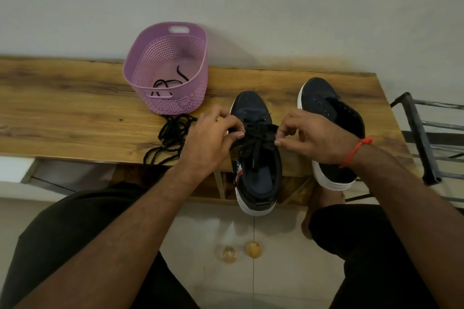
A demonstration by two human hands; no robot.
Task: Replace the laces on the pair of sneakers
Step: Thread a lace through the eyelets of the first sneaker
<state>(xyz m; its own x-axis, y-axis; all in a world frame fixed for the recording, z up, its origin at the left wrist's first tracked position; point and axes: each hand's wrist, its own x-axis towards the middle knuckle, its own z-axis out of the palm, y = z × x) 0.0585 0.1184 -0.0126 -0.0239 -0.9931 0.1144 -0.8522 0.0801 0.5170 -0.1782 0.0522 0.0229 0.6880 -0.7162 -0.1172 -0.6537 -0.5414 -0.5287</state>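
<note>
Sneaker [253, 158] being laced, on the surface [75, 108] edge.
Lace [256, 133] ends are pinched by left hand [213, 138] and right hand [311, 135], either side; long axis runs away from the person.

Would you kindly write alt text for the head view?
Both hands, left and right, pinch the black lace on a dark sneaker on a wooden table. Its unlaced mate sits right; a purple basket sits left.
</note>
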